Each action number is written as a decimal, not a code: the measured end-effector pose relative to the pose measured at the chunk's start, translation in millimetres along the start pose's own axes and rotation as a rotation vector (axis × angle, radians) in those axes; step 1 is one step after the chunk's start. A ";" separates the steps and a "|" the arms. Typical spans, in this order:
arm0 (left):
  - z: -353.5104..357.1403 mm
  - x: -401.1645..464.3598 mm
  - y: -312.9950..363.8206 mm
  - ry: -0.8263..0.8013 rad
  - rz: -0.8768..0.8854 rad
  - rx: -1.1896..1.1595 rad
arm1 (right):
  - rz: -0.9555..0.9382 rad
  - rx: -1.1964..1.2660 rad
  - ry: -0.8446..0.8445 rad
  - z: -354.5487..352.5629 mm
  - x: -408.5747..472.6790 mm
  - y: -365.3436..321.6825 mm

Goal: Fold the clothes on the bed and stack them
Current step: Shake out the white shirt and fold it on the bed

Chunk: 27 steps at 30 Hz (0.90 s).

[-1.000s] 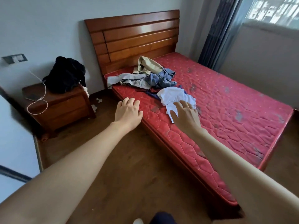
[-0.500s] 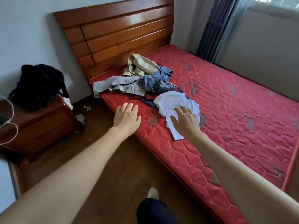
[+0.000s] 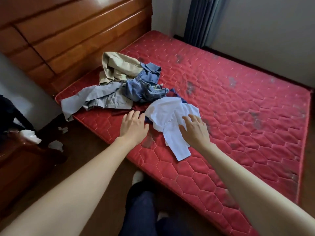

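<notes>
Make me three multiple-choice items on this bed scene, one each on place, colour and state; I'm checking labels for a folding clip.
1. Where does the white shirt lie?
A. on the floor
B. on the mattress, nearest the hands
C. on the headboard

2. What colour is the mattress?
A. red
B. green
C. white

3. How is the right hand?
A. a fist
B. gripping jeans
C. fingers spread over the white shirt

Answers: 1 B, the shirt lies at the near end of the pile; 2 A, the quilted cover is red; 3 C, its fingers are straight and hold nothing.
</notes>
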State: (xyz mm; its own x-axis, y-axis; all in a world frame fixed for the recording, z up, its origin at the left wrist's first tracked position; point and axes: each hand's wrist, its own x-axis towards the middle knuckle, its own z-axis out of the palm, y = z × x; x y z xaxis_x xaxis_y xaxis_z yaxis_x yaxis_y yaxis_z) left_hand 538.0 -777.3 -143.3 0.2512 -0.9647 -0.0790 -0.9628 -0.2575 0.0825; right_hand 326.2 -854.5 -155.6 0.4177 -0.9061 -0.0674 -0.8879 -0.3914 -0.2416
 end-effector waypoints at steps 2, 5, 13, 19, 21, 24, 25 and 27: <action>5.4 40.0 -2.6 -0.018 0.051 0.003 | 0.060 0.011 -0.001 7.9 25.0 5.5; 10.2 107.7 -6.4 -0.019 0.147 -0.003 | 0.151 0.003 0.009 12.7 69.2 14.1; 52.3 240.2 8.2 -0.103 0.373 -0.040 | 0.330 0.010 0.033 32.2 158.4 45.4; 127.0 283.5 10.1 -0.154 0.458 -0.046 | 0.387 0.042 0.038 94.6 188.2 69.0; 160.4 289.6 4.0 -0.185 0.450 -0.034 | 0.387 0.052 0.009 127.2 198.0 71.7; 222.4 291.2 -10.9 -0.258 0.458 0.042 | 0.358 0.084 -0.078 190.5 211.4 70.8; 244.4 289.5 -16.7 -0.285 0.466 0.081 | 0.347 0.098 -0.115 213.7 213.8 68.9; 286.3 284.9 -27.6 -0.348 0.479 0.151 | 0.324 0.119 -0.188 260.4 216.0 64.5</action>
State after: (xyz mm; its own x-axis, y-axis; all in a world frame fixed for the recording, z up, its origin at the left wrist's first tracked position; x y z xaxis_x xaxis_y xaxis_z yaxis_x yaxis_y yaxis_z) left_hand 607.5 -1029.2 -452.5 -0.2362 -0.8899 -0.3902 -0.9705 0.2361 0.0491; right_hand 409.3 -1033.5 -437.8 0.1571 -0.9302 -0.3318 -0.9556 -0.0584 -0.2888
